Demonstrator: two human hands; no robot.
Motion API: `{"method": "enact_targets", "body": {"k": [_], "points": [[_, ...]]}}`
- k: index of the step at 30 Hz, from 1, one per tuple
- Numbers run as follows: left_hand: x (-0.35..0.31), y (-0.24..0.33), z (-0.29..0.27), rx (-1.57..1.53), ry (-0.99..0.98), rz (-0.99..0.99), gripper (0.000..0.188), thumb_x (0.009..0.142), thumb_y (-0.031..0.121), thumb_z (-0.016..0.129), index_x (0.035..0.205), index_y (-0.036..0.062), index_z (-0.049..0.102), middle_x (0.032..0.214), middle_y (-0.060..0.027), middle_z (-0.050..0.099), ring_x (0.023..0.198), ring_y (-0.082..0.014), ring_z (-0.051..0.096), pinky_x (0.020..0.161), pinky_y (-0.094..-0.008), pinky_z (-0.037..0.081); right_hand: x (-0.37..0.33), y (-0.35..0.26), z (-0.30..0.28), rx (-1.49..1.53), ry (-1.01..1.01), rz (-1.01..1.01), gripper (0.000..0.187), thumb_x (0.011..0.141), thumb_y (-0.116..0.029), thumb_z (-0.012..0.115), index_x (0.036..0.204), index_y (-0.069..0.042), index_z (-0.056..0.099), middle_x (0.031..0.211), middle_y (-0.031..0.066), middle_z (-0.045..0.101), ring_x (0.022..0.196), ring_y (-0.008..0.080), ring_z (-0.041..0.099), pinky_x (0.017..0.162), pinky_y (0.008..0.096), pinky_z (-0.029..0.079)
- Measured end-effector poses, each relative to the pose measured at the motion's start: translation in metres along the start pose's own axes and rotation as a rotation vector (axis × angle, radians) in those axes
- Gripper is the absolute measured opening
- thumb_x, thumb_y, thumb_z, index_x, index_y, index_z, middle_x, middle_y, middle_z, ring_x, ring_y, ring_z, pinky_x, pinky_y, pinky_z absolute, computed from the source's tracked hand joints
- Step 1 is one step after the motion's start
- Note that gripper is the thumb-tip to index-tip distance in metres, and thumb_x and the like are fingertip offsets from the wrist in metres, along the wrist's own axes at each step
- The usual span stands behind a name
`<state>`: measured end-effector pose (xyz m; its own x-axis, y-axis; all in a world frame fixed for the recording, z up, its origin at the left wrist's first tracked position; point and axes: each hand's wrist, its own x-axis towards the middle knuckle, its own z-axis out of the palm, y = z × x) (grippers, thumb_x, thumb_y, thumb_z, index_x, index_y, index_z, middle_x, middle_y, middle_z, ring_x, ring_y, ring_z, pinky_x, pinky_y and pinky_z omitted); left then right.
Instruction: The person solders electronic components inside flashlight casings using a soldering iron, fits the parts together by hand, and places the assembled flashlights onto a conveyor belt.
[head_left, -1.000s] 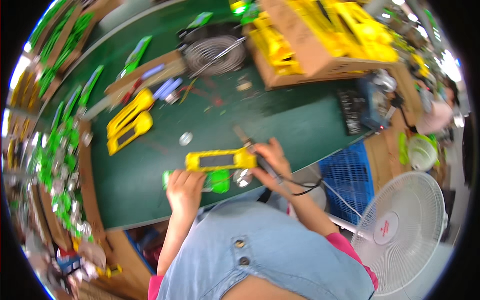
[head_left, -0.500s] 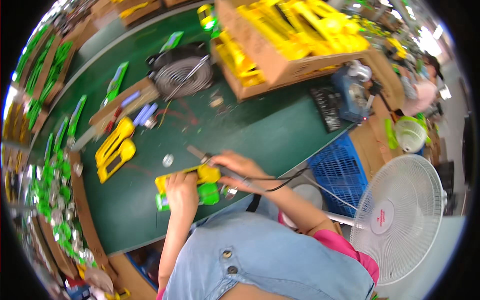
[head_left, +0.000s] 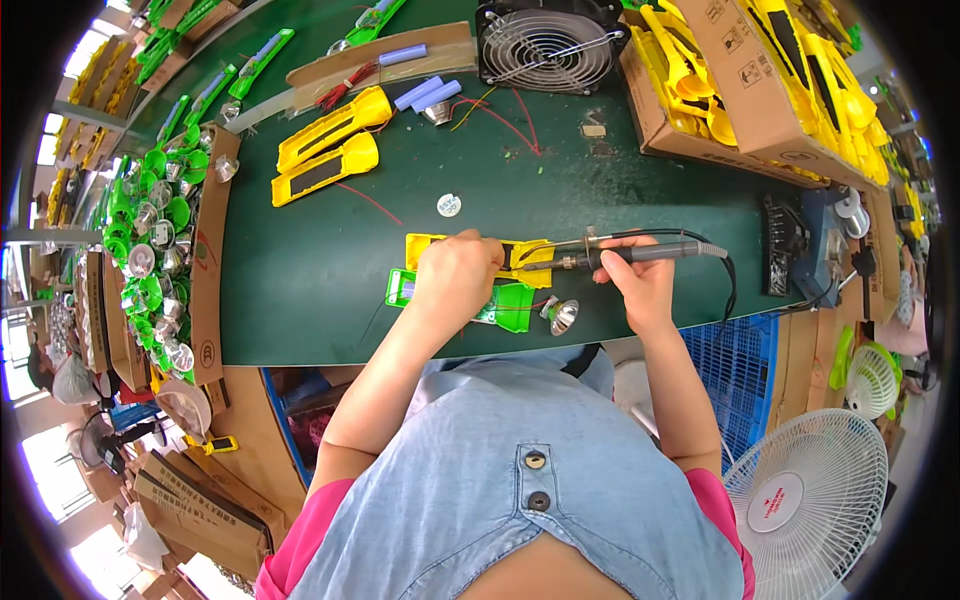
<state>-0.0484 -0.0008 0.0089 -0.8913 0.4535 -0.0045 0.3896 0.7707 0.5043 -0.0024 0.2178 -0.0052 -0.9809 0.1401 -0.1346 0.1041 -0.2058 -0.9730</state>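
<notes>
Yellow casing [head_left: 538, 279] beneath left hand [head_left: 455, 272]

Yellow and green on a deep green table [head_left: 330, 270]

The flashlight housing [head_left: 540, 277] in the middle is yellow with a dark patch; the nearer housing [head_left: 512, 308] is bright green, the reflector [head_left: 565, 318] silvery. The soldering iron [head_left: 685, 250] is dark grey with a paler end. Far and left, the cylindrical cells [head_left: 430, 96] are lilac-blue, the wires [head_left: 347, 85] red. On the right, the carton [head_left: 745, 75] is brown, the crate [head_left: 735, 365] blue, and the fan [head_left: 800, 530] white with red marking on its hub.
</notes>
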Motion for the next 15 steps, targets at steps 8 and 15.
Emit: {"method": "enact_targets", "body": {"k": [8,15], "points": [[0.002,0.001,0.003,0.101,-0.017,0.018,0.008,0.073,0.011,0.057,0.074,0.0069,0.064,0.069,-0.0118,0.056,0.065,-0.0282,0.059,0.059,-0.0380,0.046,0.002,0.013,0.007,0.003,-0.020,0.017,0.015,0.078,-0.003,0.062,0.090,0.003,0.055,0.078,0.0089,0.061,0.063,0.0115,0.059,0.058,0.0224,0.050],[0.003,0.004,0.002,0.134,-0.015,0.017,0.009,0.074,0.011,0.056,0.074,0.0061,0.063,0.070,-0.0125,0.057,0.064,-0.0294,0.059,0.057,-0.0389,0.046,-0.001,0.017,0.006,0.006,-0.010,-0.015,0.015,0.079,-0.004,0.063,0.090,0.004,0.056,0.077,0.0087,0.061,0.064,0.0111,0.060,0.058,0.0215,0.050]]}}
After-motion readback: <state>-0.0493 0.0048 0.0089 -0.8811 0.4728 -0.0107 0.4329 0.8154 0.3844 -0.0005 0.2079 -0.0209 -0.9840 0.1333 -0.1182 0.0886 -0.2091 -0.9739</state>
